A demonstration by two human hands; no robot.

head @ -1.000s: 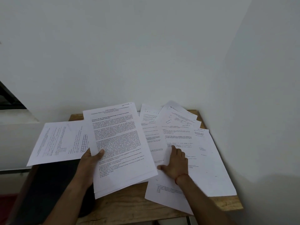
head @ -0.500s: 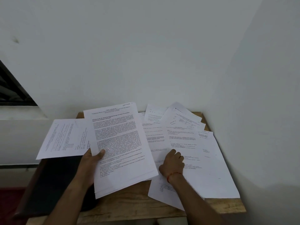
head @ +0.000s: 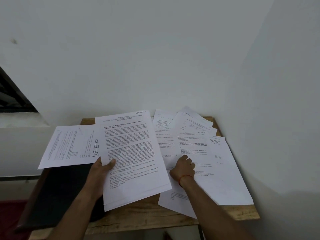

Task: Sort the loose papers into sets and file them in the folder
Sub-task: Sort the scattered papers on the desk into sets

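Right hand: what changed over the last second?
The right hand went from flat with fingers stretched over the loose sheets to curled, fingers bunched on them; no sheet lifted yet. The left hand keeps gripping the stack by its left edge. The dark folder is unmoved.

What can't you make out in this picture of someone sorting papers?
Head view only:
- Print on the spread papers: too small to read.
- Dark folder: partly covered by the held stack and left arm.
- Left hand: fingers hidden behind the stack.
- Right hand: curled, fingertips unseen.
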